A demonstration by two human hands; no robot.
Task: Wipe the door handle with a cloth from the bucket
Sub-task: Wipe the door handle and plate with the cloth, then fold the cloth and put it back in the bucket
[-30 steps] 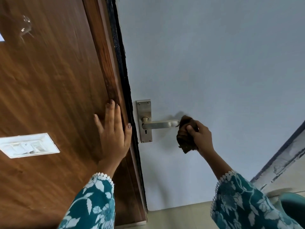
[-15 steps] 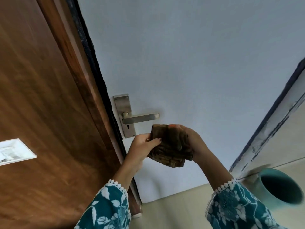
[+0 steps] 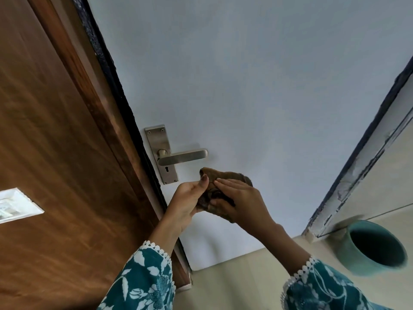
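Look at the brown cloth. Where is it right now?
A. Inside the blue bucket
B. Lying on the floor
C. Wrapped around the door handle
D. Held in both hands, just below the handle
D. The brown cloth is held between the left hand and the right hand, a little below the door handle and not touching it; the bucket stands apart at the lower right.

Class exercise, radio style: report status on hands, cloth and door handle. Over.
Left hand and right hand both grip the brown cloth. Cloth just below the door handle, not touching. Nothing in the way.
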